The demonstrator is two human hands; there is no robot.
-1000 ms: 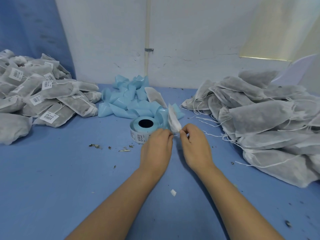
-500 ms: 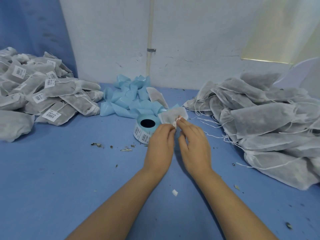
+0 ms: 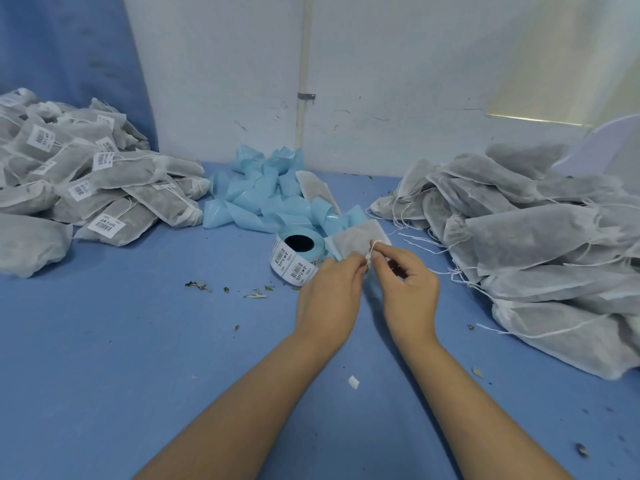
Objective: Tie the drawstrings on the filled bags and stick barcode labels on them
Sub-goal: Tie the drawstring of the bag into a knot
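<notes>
**A:** What is the work surface like?

**B:** A blue table [image 3: 121,358] runs back to a scuffed white wall [image 3: 398,81]. A pale pipe [image 3: 304,64] runs up the wall, and a blue cloth [image 3: 69,46] hangs at the far left. Leaf crumbs [image 3: 256,294] and a white scrap [image 3: 353,382] lie on the table.

**A:** And the bags?

**B:** There are two heaps, well apart. The labelled bags [image 3: 86,188] are piled on the left, each with a barcode sticker. The unlabelled bags [image 3: 536,237] are on the right, their loose strings trailing onto the table. All are pale fabric, and dark filling shows through it. Between the heaps the label roll [image 3: 296,258] lies on its side. A tangle of blue backing strip [image 3: 263,199] sits just behind it.

**A:** Where is the one being worked on?

**B:** The small bag [image 3: 353,240] is at the centre, just right of the roll and behind the fingertips. The left hand [image 3: 329,292] has its fingers curled and pinches the bag's near edge. The right hand [image 3: 408,289] pinches the white drawstring [image 3: 370,252] between thumb and forefinger, with its other fingers loosely bent.

**A:** Has anything changed?

**B:** A second ago the bag stood edge-on, a narrow sliver between the hands. Now its broad face is turned up towards the camera. Both piles and the roll look unchanged.
</notes>
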